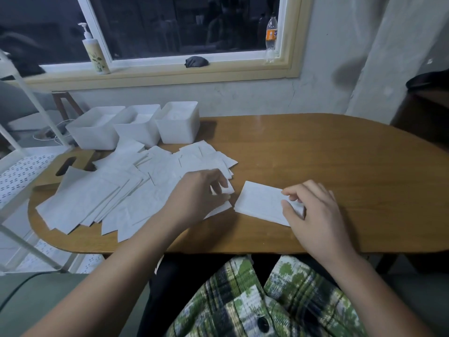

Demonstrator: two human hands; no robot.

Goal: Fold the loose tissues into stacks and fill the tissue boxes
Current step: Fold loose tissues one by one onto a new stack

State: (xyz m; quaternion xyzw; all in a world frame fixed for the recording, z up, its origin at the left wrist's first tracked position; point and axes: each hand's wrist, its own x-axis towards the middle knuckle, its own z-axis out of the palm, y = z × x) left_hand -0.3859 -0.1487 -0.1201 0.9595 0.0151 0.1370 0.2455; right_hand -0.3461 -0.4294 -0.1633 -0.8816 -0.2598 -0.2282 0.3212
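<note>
Two hands are gripping paper at once. The right hand (313,210) is pinching the right end of one folded stack (260,201) between its thumb and curled fingers. That stack is lying flat on the table (340,161), near the front edge.

At nine o'clock from the stack, just beside it but apart, the left hand (199,188) is curling its fingers and thumb round the corner of a single tissue (228,189). This tissue is sitting at the right-hand rim of the pile.

One wide heap of loose tissues (116,193) is spreading away from the left hand toward nine and ten o'clock. Its sheets are overlapping and are too many to count.

At eleven o'clock from the left hand, three white boxes (178,127) are standing in one row at the far edge of the table. They are close side by side and all are open on top. Something white is showing inside each, though blur is hiding what it is.

One wooden lid (48,178) with a slot is lying at ten o'clock, its near corner tucked under the heap.

Further out, at twelve o'clock, the windowsill (158,69) is carrying three things:
- one pump bottle (96,54) at its left
- one dark bundle (196,62) in the middle
- one drink bottle (271,35) with an orange label at its right
</note>
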